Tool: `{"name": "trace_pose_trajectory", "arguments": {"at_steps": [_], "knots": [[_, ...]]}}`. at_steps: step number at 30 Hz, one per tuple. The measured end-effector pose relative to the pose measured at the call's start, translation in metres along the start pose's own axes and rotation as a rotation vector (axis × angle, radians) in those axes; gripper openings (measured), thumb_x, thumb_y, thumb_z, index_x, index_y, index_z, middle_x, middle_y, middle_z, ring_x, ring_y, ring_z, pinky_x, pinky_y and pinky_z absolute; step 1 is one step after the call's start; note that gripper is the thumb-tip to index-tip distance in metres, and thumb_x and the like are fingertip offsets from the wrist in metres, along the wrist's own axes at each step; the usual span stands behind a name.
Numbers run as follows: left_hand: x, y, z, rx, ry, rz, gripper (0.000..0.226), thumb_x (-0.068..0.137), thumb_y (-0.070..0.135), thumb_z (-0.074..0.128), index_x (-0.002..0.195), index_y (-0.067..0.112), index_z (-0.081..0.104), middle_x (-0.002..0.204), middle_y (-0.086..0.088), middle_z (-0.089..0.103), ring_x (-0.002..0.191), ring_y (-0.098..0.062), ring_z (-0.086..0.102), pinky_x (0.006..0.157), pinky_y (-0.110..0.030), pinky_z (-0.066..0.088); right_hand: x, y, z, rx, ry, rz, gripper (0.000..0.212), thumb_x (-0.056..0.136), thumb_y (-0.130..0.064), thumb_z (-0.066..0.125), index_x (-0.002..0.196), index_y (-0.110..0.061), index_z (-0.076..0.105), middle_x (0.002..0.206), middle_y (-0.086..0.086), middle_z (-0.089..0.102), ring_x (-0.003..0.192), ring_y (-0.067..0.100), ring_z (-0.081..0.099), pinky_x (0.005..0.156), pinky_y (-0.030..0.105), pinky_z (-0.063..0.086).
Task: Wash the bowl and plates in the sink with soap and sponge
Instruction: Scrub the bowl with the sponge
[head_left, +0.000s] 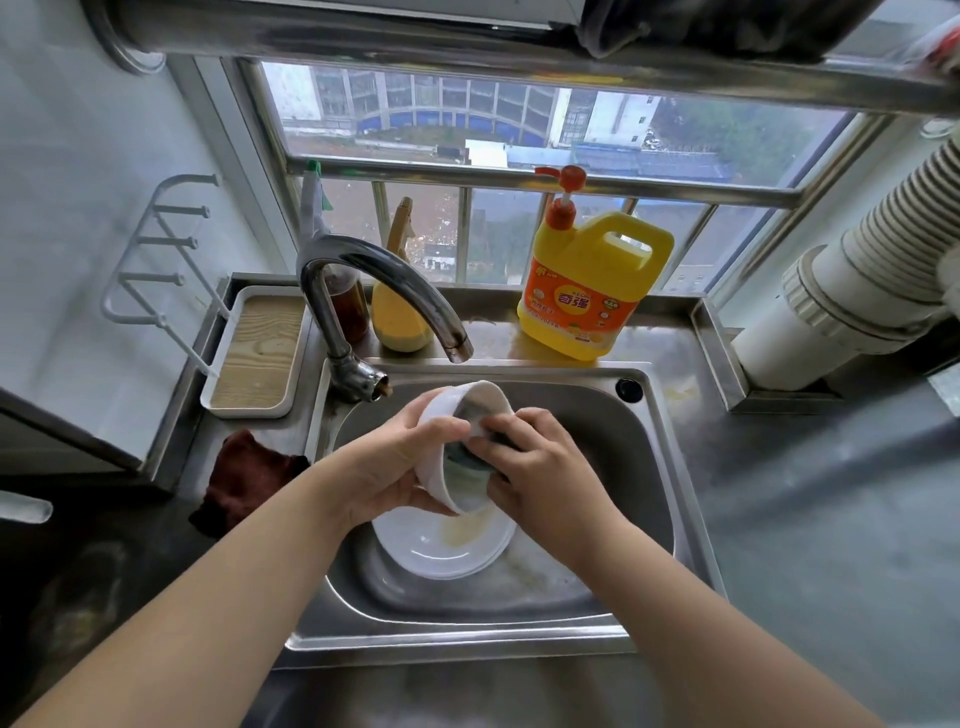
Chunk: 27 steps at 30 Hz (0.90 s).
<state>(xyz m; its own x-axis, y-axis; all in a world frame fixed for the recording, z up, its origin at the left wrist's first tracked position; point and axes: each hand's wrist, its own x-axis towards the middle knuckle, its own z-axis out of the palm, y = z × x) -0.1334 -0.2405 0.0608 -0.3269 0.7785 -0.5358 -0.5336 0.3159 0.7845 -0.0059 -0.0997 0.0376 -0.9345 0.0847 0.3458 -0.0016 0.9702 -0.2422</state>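
At frame centre, over the sink (649, 467), my left hand (395, 462) grips the white bowl (441, 467), tilted on its side. My right hand (540, 462) presses a sponge (467, 457) inside it, fingers curled. Stacked plates (441, 551) lie below in the basin; the yellow soap bottle (587, 291) stands upper centre.

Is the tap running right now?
Off, as far as I can see: no stream falls from the tap spout toward the bowl or sink.
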Motion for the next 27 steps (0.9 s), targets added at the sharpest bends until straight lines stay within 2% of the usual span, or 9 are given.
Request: {"name": "trace_pose_trajectory", "arguments": {"at_steps": [3,6,8,12,15,18,20,23,27], "knots": [[0.005,-0.002,0.002,0.003,0.058,0.078,0.057,0.068,0.027,0.075,0.119,0.043,0.057,0.121,-0.009,0.055,0.107,-0.034,0.061,0.071,-0.048,0.057,0.003,-0.013,-0.003,0.194,-0.181,0.205,0.036,0.082,-0.02,0.056,0.116,-0.024,0.07,0.116,0.001,0.069,0.089,0.032,0.06,0.081,0.04,0.054],[0.007,-0.01,0.003,-0.03,0.079,0.122,0.074,0.061,0.033,0.079,0.128,0.042,0.05,0.125,-0.011,0.05,0.11,-0.037,0.058,0.072,-0.048,0.057,0.011,-0.019,-0.011,0.643,-0.393,0.547,0.033,0.09,-0.027,0.055,0.122,-0.031,0.065,0.114,-0.001,0.069,0.097,0.018,0.064,0.087,0.034,0.055],[0.007,-0.015,0.003,-0.049,0.083,0.137,0.075,0.061,0.036,0.079,0.13,0.042,0.049,0.126,-0.013,0.05,0.11,-0.038,0.059,0.072,-0.048,0.057,0.013,-0.017,-0.014,0.804,-0.442,0.649,0.033,0.089,-0.027,0.055,0.12,-0.031,0.066,0.109,-0.002,0.069,0.096,0.012,0.065,0.087,0.033,0.056],[0.008,-0.021,0.006,-0.122,0.077,0.092,0.059,0.075,0.038,0.07,0.13,0.037,0.047,0.127,-0.015,0.052,0.109,-0.038,0.062,0.079,-0.05,0.056,0.006,-0.013,-0.018,0.767,-0.35,0.622,0.035,0.084,-0.019,0.06,0.118,-0.025,0.067,0.107,-0.004,0.069,0.095,0.008,0.065,0.085,0.028,0.056],[0.013,-0.024,0.001,-0.212,0.144,0.025,0.06,0.075,0.041,0.065,0.131,0.027,0.048,0.129,-0.02,0.054,0.108,-0.039,0.062,0.076,-0.046,0.057,-0.001,-0.003,-0.024,0.766,-0.248,0.68,0.037,0.083,-0.017,0.061,0.118,-0.025,0.066,0.105,-0.005,0.069,0.091,0.008,0.066,0.081,0.025,0.057],[0.015,-0.028,-0.003,-0.29,0.204,-0.055,0.056,0.075,0.041,0.064,0.126,0.019,0.055,0.126,-0.021,0.059,0.11,-0.037,0.062,0.076,-0.046,0.058,-0.008,0.008,-0.032,0.748,-0.239,0.704,0.04,0.081,-0.015,0.062,0.118,-0.028,0.066,0.1,-0.008,0.068,0.084,0.007,0.064,0.075,0.019,0.055],[0.016,-0.031,-0.004,-0.309,0.268,-0.083,0.052,0.078,0.041,0.063,0.123,0.016,0.057,0.125,-0.021,0.06,0.109,-0.036,0.062,0.079,-0.047,0.058,-0.011,0.013,-0.037,0.673,-0.3,0.666,0.048,0.08,-0.016,0.063,0.127,-0.03,0.06,0.099,-0.011,0.064,0.081,0.005,0.061,0.072,0.018,0.054],[0.016,-0.034,-0.007,-0.313,0.343,-0.053,0.041,0.089,0.04,0.054,0.124,0.018,0.055,0.126,-0.021,0.058,0.106,-0.036,0.062,0.078,-0.047,0.058,-0.015,0.016,-0.044,0.535,-0.515,0.599,0.064,0.083,-0.021,0.062,0.14,-0.042,0.041,0.105,-0.01,0.059,0.082,0.011,0.063,0.072,0.025,0.058],[0.012,-0.035,-0.005,-0.262,0.323,-0.029,0.04,0.092,0.046,0.048,0.121,0.02,0.056,0.116,-0.018,0.061,0.096,-0.031,0.064,0.075,-0.042,0.058,-0.013,0.007,-0.037,0.41,-0.784,0.462,0.082,0.084,-0.025,0.06,0.14,-0.061,0.012,0.12,-0.01,0.06,0.094,0.013,0.064,0.084,0.033,0.057]]}}
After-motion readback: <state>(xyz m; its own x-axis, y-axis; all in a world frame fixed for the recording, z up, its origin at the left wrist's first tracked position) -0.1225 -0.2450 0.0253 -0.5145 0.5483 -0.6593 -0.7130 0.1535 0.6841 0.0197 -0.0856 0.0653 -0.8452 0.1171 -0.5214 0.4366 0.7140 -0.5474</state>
